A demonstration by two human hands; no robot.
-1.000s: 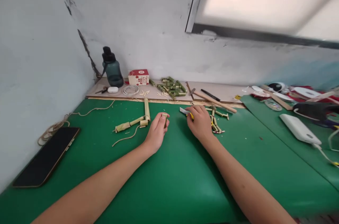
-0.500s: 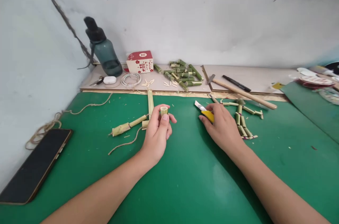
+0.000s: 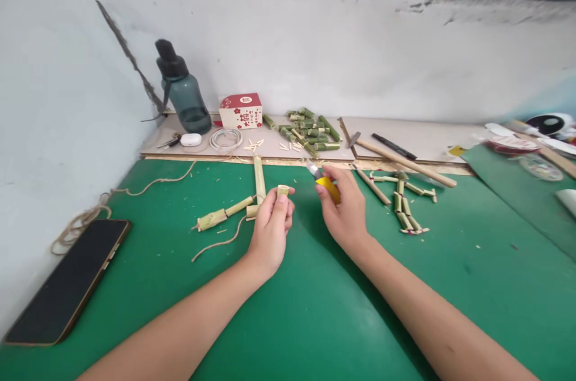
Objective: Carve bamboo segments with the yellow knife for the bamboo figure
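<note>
Between thumb and fingers, my left hand (image 3: 271, 231) grips a short bamboo tube (image 3: 282, 191) upright, its cut end facing up. My right hand (image 3: 345, 207) is closed around a yellow utility knife (image 3: 328, 188), whose blade points up and left toward the tube but stays apart from it. Behind my left hand lie a longer pale bamboo piece (image 3: 259, 180) and a jointed bamboo limb (image 3: 211, 219) with a string (image 3: 220, 243). To the right of the knife rests a small figure of bamboo segments (image 3: 402, 204), next to a thin wooden-handled tool (image 3: 371, 185).
On the raised board at the back are a water bottle (image 3: 185, 96), a red and white box (image 3: 240, 111), a coiled cable (image 3: 225, 139), a bamboo pile (image 3: 310, 129), a hammer (image 3: 405, 159) and a black marker (image 3: 394, 146). A phone (image 3: 67, 282) and twine (image 3: 85, 222) lie left.
My right hand has brought the utility knife leftward, closer to the bamboo tube. The fingers of my left hand have curled in more around the tube. The view has shifted slightly.
</note>
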